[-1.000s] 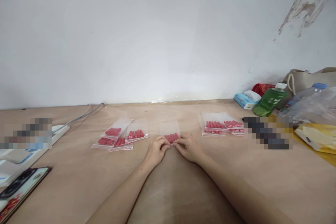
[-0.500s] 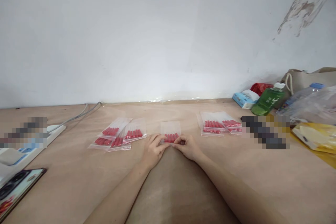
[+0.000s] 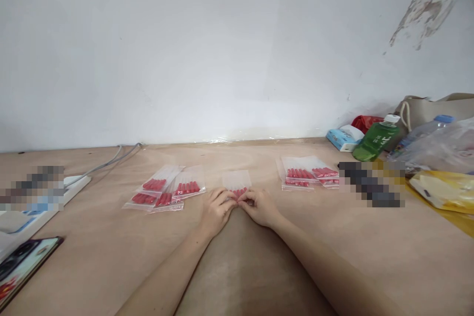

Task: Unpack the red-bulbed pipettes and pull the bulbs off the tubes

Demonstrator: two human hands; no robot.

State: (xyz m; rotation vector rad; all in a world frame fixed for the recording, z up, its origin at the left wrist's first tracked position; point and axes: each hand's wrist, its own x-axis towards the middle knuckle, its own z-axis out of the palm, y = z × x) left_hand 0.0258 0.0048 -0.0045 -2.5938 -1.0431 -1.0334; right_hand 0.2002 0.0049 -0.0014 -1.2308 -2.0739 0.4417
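Note:
A small clear zip bag (image 3: 237,177) with several red stick-like pieces (image 3: 237,191) in it lies on the table in front of me. My left hand (image 3: 217,211) pinches its near edge between thumb and fingers. From the other side, my right hand (image 3: 261,207) grips the same edge, with its fingertips close against the left ones. The hands cover the bag's near edge and part of the red pieces. Off to the left lies a group of filled zip bags (image 3: 190,182), overlapping one another. Another overlapping group of filled bags (image 3: 301,165) lies to the right.
At the right are a tissue pack (image 3: 340,139), a green bottle (image 3: 377,138), a clear plastic bag (image 3: 437,145) and a yellow package (image 3: 437,192). A power strip (image 3: 76,187) with a grey cable (image 3: 111,162) and a phone (image 3: 29,266) lie at the left.
My right hand has shifted left along the bag's near edge, bringing its fingertips up to those of my left hand. More of the red pieces are now covered.

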